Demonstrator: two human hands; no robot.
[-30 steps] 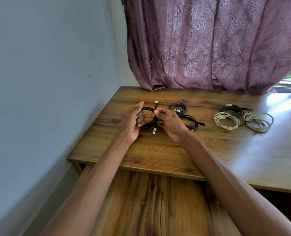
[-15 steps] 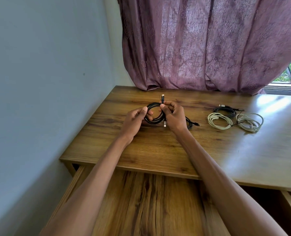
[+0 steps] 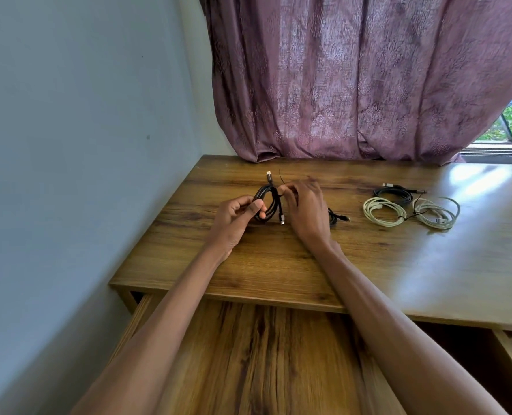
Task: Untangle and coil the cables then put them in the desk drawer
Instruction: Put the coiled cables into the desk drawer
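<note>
Counter: brown wood, in a corner by my blue wall.
Curtain: purple, behind.
Drawer: pulled out.
My grip: left hand and right hand pinch the black cable coil above the counter.

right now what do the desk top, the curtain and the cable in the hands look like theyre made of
Desk top: wood or wood-look laminate, with brown grain streaks and a sheen by the window. Curtain: woven mauve fabric with a raised damask pattern, hanging in folds. Black cable: matte, probably rubber or braided sheath; too small to tell.

Both the left hand and right hand grip a black coiled cable.
</note>
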